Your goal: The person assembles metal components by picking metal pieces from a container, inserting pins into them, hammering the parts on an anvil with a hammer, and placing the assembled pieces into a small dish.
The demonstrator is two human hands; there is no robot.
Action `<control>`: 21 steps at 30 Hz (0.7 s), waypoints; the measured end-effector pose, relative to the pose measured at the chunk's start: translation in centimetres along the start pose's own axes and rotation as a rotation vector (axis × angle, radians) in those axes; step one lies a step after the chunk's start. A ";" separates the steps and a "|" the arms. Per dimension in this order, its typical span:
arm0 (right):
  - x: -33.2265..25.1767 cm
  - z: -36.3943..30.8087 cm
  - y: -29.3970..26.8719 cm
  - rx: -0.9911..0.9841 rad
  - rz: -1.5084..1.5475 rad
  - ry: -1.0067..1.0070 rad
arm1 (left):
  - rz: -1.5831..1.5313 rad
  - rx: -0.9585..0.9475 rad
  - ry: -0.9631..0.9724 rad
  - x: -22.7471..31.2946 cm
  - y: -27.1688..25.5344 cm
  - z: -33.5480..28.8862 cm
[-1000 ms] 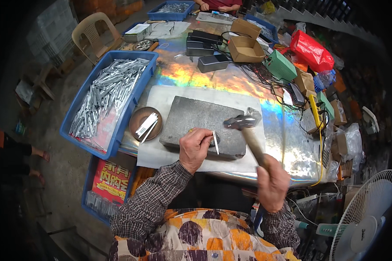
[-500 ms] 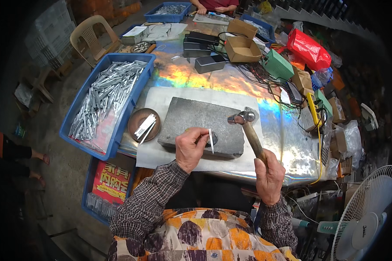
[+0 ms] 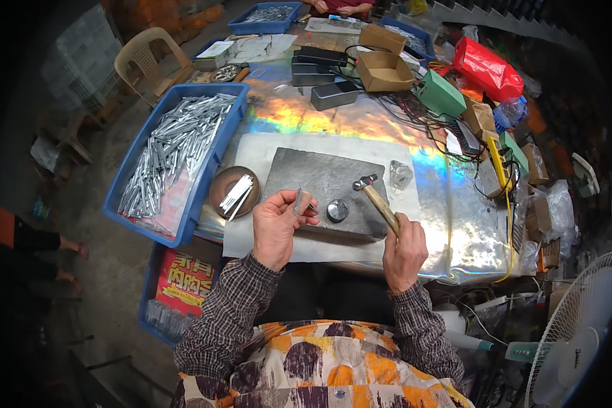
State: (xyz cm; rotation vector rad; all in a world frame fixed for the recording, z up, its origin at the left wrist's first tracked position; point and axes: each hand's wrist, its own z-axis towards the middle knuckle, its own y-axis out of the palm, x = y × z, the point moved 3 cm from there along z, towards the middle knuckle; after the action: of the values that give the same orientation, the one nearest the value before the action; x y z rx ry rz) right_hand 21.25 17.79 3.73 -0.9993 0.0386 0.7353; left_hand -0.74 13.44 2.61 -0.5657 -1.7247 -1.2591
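Observation:
My left hand (image 3: 276,230) pinches a slim metal strip (image 3: 297,202) between thumb and fingers, above the front left of a grey stone block (image 3: 323,170). In my right hand (image 3: 405,250) is a hammer (image 3: 381,206), gripped by its wooden handle. The hammer's head is over the right part of the block; whether it touches the stone I cannot tell. Between the hands, a small round dark metal piece (image 3: 337,211) sits on the block's front. Left of the block stands a brown bowl (image 3: 219,179) holding several pale strips (image 3: 239,195). The block rests on a white sheet (image 3: 248,246).
A blue tray (image 3: 196,216) heaped with silver metal strips (image 3: 177,139) stands at the left. Crumpled clear plastic (image 3: 400,175) lies right of the block. Farther back are a cardboard box (image 3: 386,73), cables and a red bag (image 3: 488,69). A fan (image 3: 578,340) stands at right; a person sits opposite.
My left hand has drawn back left with the strip, uncovering the round metal piece. My right hand and the hammer have shifted left, and the hammer's head has turned. The whole view has shifted slightly.

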 end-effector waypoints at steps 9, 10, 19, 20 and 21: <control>0.1 -1.3 1.5 0.017 -0.030 -0.012 | -0.104 0.016 -0.059 0.6 -1.1 -1.3; 0.3 -1.3 1.6 0.017 -0.032 -0.013 | -0.112 0.016 -0.060 0.5 -1.1 -1.2; -3.4 0.4 -0.7 -0.007 0.007 -0.215 | 0.061 0.000 0.022 -0.4 -1.4 -2.5; -4.2 0.7 -1.1 -0.007 0.027 -0.225 | 0.109 -0.042 0.062 -0.5 -1.1 -2.9; -5.3 0.7 -1.5 -0.064 0.150 -0.289 | 0.153 -0.072 0.094 -0.4 -0.7 -3.6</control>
State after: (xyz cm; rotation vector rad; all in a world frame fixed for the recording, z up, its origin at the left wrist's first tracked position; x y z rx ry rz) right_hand 17.83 14.97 7.13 -0.9493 -0.1636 1.0187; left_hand 0.34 9.93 2.23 -0.6574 -1.5341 -1.2236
